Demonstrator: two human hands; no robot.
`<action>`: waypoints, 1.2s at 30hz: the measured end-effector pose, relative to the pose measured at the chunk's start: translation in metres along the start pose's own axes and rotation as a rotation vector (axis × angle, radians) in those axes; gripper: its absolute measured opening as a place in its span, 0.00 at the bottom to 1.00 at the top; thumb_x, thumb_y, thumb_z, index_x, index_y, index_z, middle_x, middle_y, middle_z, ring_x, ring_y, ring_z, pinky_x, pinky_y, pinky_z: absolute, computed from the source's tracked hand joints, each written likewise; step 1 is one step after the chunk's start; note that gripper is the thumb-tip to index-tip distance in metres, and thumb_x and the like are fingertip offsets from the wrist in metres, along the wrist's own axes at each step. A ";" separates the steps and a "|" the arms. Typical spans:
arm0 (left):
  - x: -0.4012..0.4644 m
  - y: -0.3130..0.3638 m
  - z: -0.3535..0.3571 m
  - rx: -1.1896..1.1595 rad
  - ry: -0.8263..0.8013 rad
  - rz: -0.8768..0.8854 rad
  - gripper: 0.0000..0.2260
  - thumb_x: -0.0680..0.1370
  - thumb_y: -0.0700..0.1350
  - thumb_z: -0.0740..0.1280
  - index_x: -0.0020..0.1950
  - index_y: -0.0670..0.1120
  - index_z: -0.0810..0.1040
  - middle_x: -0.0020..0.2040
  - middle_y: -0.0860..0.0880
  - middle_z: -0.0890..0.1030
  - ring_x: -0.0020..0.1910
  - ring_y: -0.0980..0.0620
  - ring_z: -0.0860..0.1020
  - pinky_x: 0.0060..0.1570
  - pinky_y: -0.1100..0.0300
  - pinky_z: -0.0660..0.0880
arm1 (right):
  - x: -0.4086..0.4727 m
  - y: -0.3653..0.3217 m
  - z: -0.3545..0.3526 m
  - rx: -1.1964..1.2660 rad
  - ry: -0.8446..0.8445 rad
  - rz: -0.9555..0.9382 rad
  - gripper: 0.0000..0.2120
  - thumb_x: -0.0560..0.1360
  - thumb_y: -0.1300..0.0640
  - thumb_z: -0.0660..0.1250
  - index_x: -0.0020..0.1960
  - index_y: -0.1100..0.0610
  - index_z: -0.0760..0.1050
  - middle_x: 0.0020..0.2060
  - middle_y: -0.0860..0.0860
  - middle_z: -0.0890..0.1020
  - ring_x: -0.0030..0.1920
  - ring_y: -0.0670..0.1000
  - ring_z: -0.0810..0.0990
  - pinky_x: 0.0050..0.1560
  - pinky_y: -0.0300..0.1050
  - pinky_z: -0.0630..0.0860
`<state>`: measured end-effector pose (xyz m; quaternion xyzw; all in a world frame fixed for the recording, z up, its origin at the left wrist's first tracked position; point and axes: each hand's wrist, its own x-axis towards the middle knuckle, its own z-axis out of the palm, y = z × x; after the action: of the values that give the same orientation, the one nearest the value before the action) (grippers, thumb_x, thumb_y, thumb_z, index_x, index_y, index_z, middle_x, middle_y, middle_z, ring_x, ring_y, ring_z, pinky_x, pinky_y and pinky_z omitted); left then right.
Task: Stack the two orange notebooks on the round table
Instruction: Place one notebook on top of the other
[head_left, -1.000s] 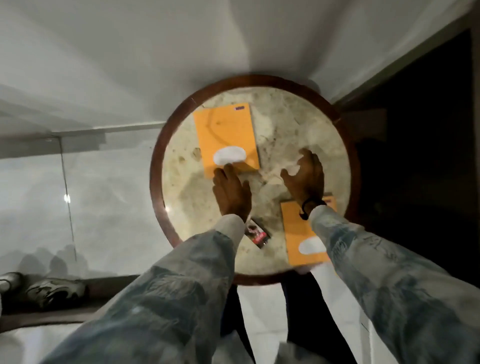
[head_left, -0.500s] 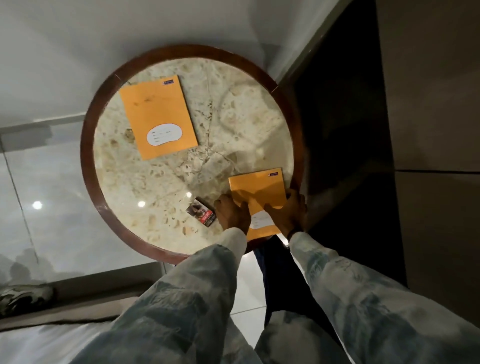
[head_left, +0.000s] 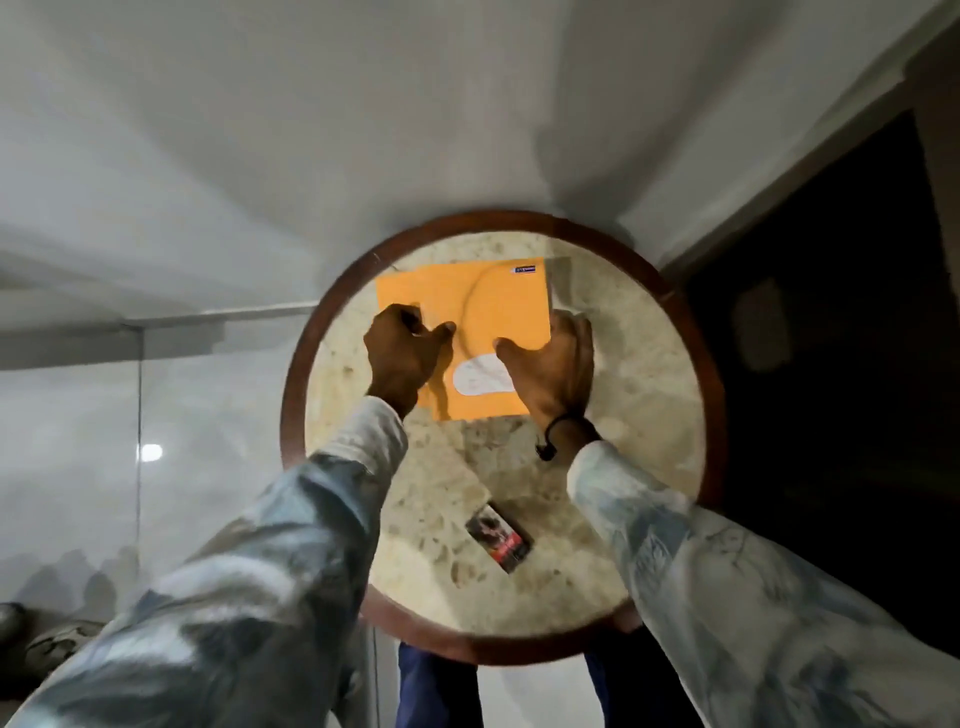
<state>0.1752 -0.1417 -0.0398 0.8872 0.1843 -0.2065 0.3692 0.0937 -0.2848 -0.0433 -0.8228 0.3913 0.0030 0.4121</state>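
While both hands rest on it, an orange notebook (head_left: 483, 312) lies on the far half of the round table (head_left: 670, 374), its white oval label (head_left: 480, 376) toward the person. Only one orange cover can be made out; whether a second notebook sits under it, I cannot tell. The left hand (head_left: 402, 358) curls over the notebook's left edge, fingers bent down onto the cover and thumb pointing right across it. The right hand (head_left: 553, 366) lies along the right edge, fingers loosely together and reaching past the edge onto the stone, thumb laid on the cover beside the label. Whether either hand actually pinches the notebook or only presses on it, the blur does not let me say. A dark cord (head_left: 550, 431) circles the right wrist.

The tabletop is mottled beige stone inside a dark reddish wooden rim. Nearer the person, well apart from the notebook, lies a small dark packet (head_left: 498, 538) with red on it. Pale walls rise behind the table, a dark opening (head_left: 831, 312) stands to the right, and glossy light floor tiles (head_left: 78, 426) spread to the left.
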 end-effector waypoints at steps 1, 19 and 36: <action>0.012 -0.004 -0.004 0.034 0.011 0.006 0.15 0.73 0.49 0.78 0.52 0.40 0.82 0.50 0.42 0.84 0.52 0.43 0.81 0.55 0.51 0.77 | 0.007 -0.007 0.013 -0.042 -0.038 -0.008 0.27 0.66 0.46 0.76 0.58 0.61 0.78 0.58 0.55 0.78 0.60 0.60 0.79 0.55 0.54 0.79; 0.031 -0.041 -0.020 -0.081 -0.056 0.193 0.12 0.74 0.41 0.75 0.53 0.38 0.79 0.51 0.38 0.85 0.50 0.38 0.83 0.52 0.43 0.81 | 0.039 -0.024 0.052 0.009 -0.156 0.083 0.14 0.76 0.52 0.72 0.55 0.61 0.81 0.57 0.62 0.82 0.60 0.62 0.79 0.57 0.53 0.77; -0.035 -0.065 -0.021 -0.219 0.201 0.489 0.15 0.86 0.48 0.61 0.72 0.47 0.70 0.63 0.49 0.82 0.56 0.52 0.81 0.54 0.58 0.79 | -0.048 -0.007 0.029 0.173 0.154 -0.320 0.13 0.80 0.59 0.68 0.62 0.63 0.80 0.54 0.56 0.86 0.54 0.55 0.85 0.53 0.52 0.83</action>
<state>0.1190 -0.0893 -0.0466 0.8761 0.0218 -0.0010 0.4816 0.0742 -0.2316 -0.0424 -0.8339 0.2845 -0.1592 0.4452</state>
